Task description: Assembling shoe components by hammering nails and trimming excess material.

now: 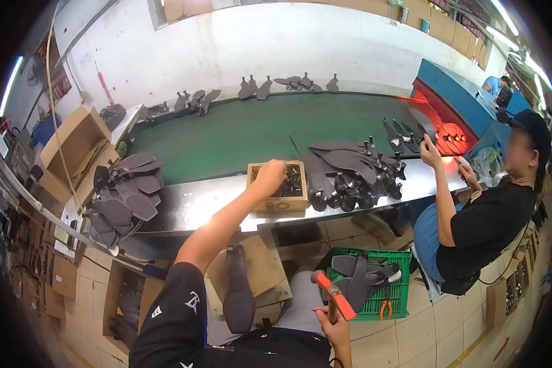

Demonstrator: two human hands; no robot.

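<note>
My left hand (272,176) reaches into a wooden box (278,203) of small dark pieces on the bench edge. Its fingers are bent down among the pieces, and their tips are hidden. Low in front of my body, my right hand (335,333) grips a hammer (336,297) with an orange-red head. On a wooden board (218,277) by my lap lies a dark grey shoe sole (240,302), its small heel end pointing away from me. Right of the box is a heap of similar heeled soles (346,162).
Another pile of soles (126,199) lies on the left of the bench. A green conveyor belt (221,135) runs behind, toward a blue machine (454,92) glowing red. A green crate (401,288) holds soles and orange-handled pliers (386,309). At right, a co-worker (494,208) holds a sole.
</note>
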